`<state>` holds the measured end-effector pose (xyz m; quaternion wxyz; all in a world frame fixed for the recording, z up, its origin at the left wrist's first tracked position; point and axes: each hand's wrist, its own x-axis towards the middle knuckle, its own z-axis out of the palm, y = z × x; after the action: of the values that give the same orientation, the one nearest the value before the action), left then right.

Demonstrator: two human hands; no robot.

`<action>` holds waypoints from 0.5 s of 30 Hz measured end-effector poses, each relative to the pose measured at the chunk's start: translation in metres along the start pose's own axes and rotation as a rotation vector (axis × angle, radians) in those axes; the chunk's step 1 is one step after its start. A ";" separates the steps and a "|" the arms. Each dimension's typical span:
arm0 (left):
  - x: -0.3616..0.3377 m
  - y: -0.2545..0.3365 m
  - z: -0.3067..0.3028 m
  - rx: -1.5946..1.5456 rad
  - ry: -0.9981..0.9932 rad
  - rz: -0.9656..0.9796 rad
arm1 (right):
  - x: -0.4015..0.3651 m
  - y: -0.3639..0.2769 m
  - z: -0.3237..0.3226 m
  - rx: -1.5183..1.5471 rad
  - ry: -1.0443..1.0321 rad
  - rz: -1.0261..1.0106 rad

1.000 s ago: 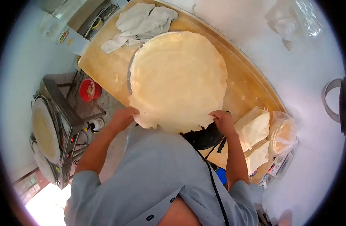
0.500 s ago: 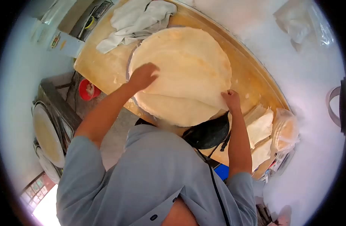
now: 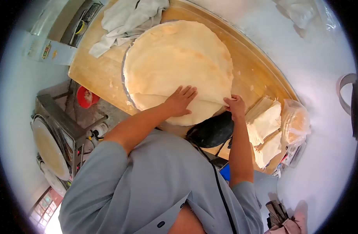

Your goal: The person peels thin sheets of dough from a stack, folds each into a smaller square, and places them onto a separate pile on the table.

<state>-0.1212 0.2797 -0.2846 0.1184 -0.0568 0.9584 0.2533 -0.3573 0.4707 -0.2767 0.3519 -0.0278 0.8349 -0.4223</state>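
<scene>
A large, round, thin sheet of dough or flatbread (image 3: pixel 179 58) covers most of a grey round base on the wooden table. A crease runs across its near part, where one layer ends over another. My left hand (image 3: pixel 181 102) lies flat over this crease, fingers spread and palm down. At the right edge of the sheet, my right hand (image 3: pixel 235 107) pinches the rim between thumb and fingers. Just below that hand rests a black pouch (image 3: pixel 212 130) with a strap, at the table's near edge.
Folded pale sheets (image 3: pixel 264 123) are stacked at the right, beside a plastic bag of round flatbreads (image 3: pixel 295 123). A grey cloth (image 3: pixel 128 21) lies at the back left. On the floor side are a red bowl (image 3: pixel 85 97) and a machine with round plates (image 3: pixel 50 148).
My left hand has moved right and nearer to me, from the sheet's left side onto the crease, and its fingers have spread. My right hand stays at the right rim. The view has shifted slightly.
</scene>
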 end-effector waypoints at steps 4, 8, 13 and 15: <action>0.007 0.007 -0.009 -0.037 -0.110 -0.076 | 0.002 0.003 -0.004 0.007 -0.009 -0.029; 0.009 0.012 -0.003 -0.041 -0.043 0.005 | 0.008 0.008 -0.005 0.059 -0.085 0.037; 0.007 0.018 0.002 -0.025 -0.028 -0.028 | -0.017 -0.028 0.004 0.159 -0.118 0.043; 0.004 0.019 0.001 -0.082 0.021 -0.033 | -0.033 -0.054 0.010 0.288 -0.112 -0.045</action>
<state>-0.1284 0.2967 -0.2777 0.1102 -0.0802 0.9474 0.2896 -0.3398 0.4403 -0.2227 0.3888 -0.0193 0.7438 -0.5433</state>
